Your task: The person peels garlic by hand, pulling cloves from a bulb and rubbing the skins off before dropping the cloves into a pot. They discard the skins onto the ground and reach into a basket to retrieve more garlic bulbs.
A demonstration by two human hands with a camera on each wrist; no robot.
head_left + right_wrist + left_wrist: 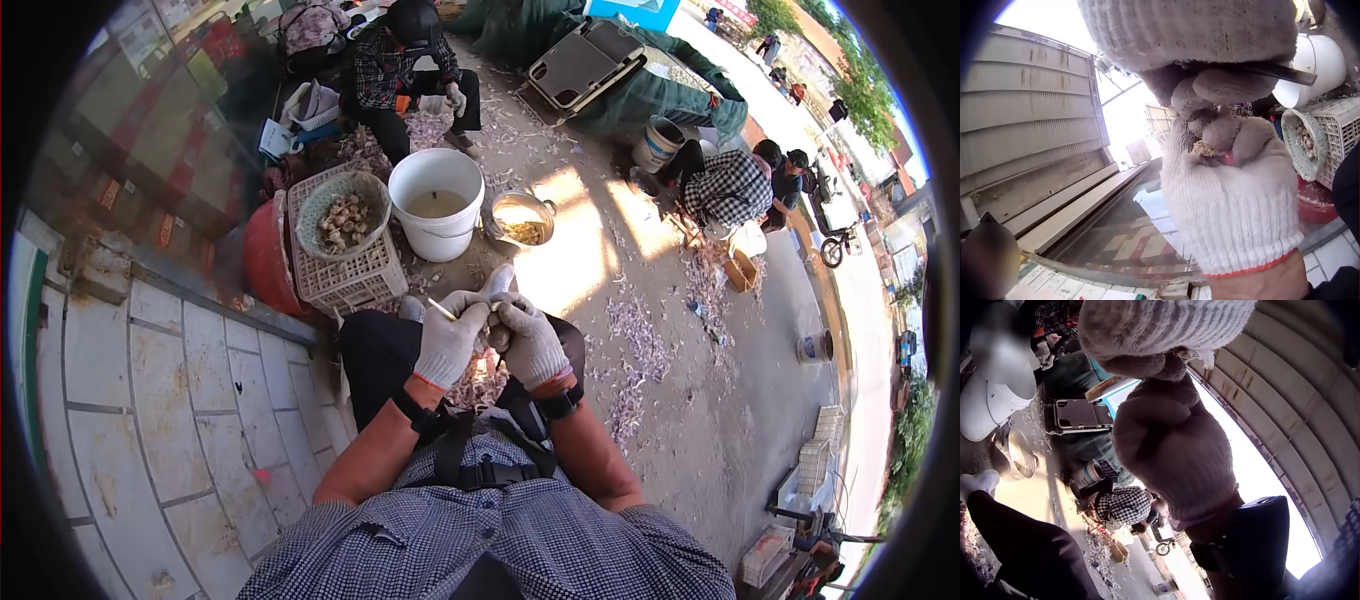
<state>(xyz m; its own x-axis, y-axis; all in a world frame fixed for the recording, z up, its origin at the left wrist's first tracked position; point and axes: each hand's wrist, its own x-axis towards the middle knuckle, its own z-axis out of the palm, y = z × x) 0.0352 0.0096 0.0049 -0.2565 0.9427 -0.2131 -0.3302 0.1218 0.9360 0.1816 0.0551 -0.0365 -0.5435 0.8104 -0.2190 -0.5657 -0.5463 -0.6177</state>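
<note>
Both hands wear pale knit gloves and meet above the lap in the head view. The left hand [450, 340] curls round a thin stick-like tool [441, 309], whose pale end sticks out at the upper left. Against it, the right hand [530, 342] has curled fingers pinching a small pale piece [495, 307], mostly hidden. In the right wrist view, the tool [1294, 74] looks dark and crosses between the hands; a tuft of straw-coloured fibres [1204, 149] shows among the fingers. Papery pale skin [1204, 359] shows beside the touching gloves in the left wrist view.
Ahead stand a white bucket [436, 205], a metal pot [520, 219] with yellowish pieces and a green basket [343, 215] of bulbs on a white crate [355, 280]. Peelings [635, 360] litter the ground. Other people sit ahead and at the right; a tiled surface [170, 400] lies left.
</note>
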